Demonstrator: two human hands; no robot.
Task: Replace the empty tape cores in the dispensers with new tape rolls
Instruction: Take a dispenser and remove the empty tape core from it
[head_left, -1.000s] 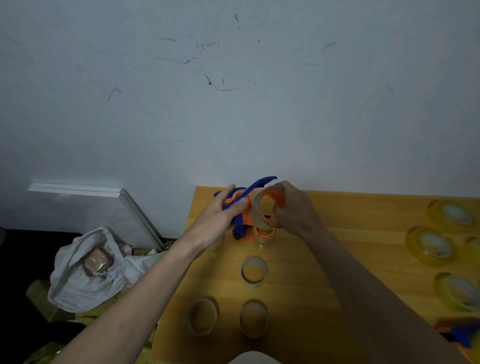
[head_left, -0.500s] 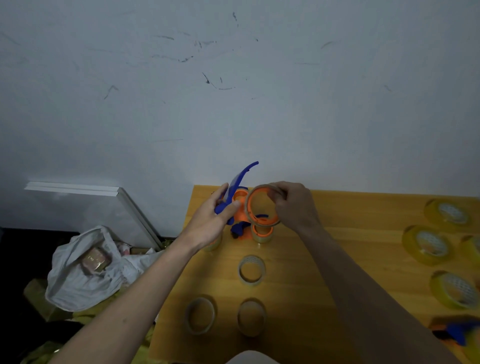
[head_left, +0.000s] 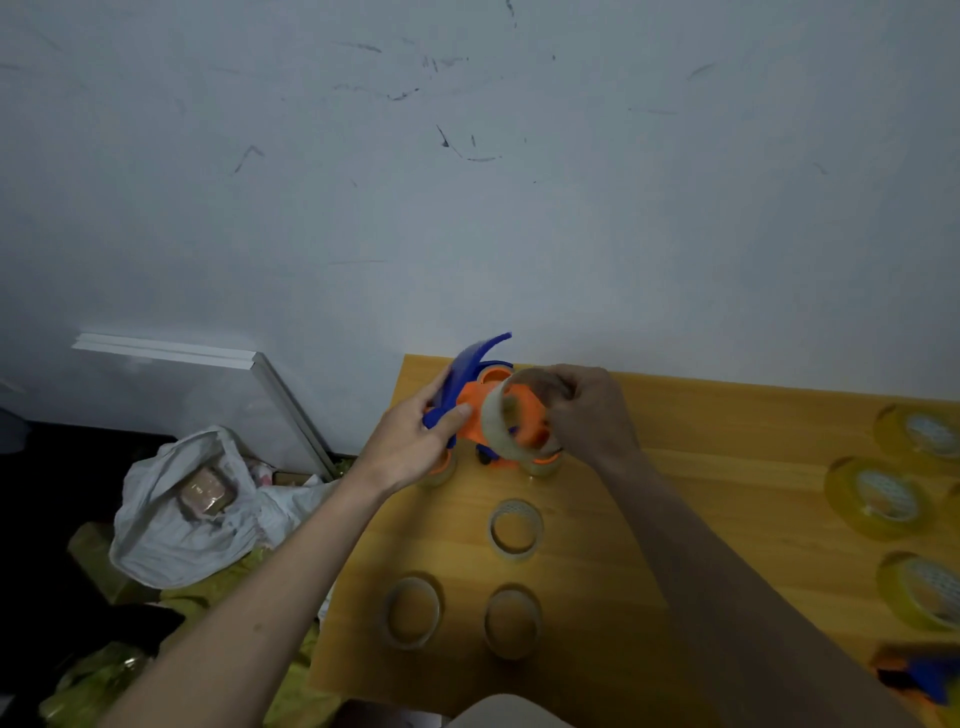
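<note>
Above the far left corner of the wooden table (head_left: 727, 467), my left hand (head_left: 415, 441) grips the blue handle of a blue and orange tape dispenser (head_left: 470, 395). My right hand (head_left: 589, 415) pinches an empty tape core (head_left: 496, 423) by its rim, just in front of the dispenser's orange hub. Three more empty cores (head_left: 515, 527) (head_left: 411, 612) (head_left: 511, 621) lie on the table nearer to me. Several yellow new tape rolls (head_left: 883, 496) lie at the right edge.
Another blue and orange dispenser (head_left: 924, 675) shows at the lower right corner. Small orange-rimmed parts (head_left: 543, 462) sit on the table under my hands. Left of the table lie a white bag (head_left: 171, 519) and a white board (head_left: 208, 384) leaning on the wall.
The dispenser has tilted more upright in my left hand. The core in my right hand has come away from the orange hub toward me and turned edge-on.
</note>
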